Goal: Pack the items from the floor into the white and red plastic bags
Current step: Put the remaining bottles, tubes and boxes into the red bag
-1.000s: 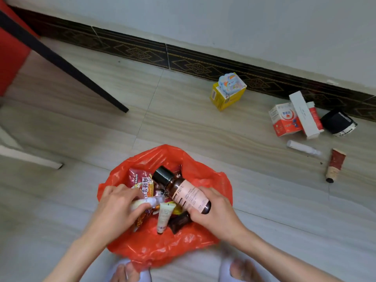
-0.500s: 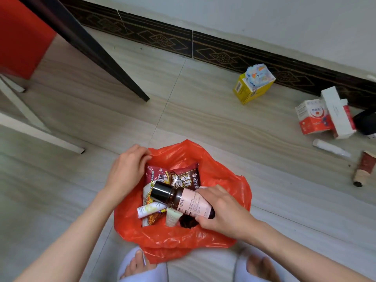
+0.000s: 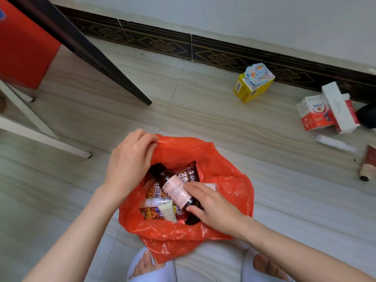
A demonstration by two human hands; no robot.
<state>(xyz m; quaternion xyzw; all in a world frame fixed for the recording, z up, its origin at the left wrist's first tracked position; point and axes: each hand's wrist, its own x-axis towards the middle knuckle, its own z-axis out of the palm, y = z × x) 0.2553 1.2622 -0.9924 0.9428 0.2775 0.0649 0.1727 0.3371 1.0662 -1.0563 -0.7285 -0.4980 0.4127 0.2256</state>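
Note:
A red plastic bag (image 3: 223, 180) lies open on the floor in front of my feet. My left hand (image 3: 130, 161) pinches its far left rim and holds it up. My right hand (image 3: 211, 204) grips a dark brown bottle with a pink label (image 3: 173, 186) and has it inside the bag, cap pointing up-left. Under the bottle lie snack packets (image 3: 152, 194) and a small white tube (image 3: 167, 212). No white bag is in view.
On the floor to the right lie a yellow box (image 3: 250, 86), a red-and-white box (image 3: 314, 112), a long white box (image 3: 337, 108), a white tube (image 3: 333, 142), a reddish tube (image 3: 368, 165) and a black item (image 3: 368, 116). A dark table leg (image 3: 105, 64) slants at left.
My right hand has lowered the brown bottle into the bag. My left hand left the items inside and moved up to grip the bag's far rim.

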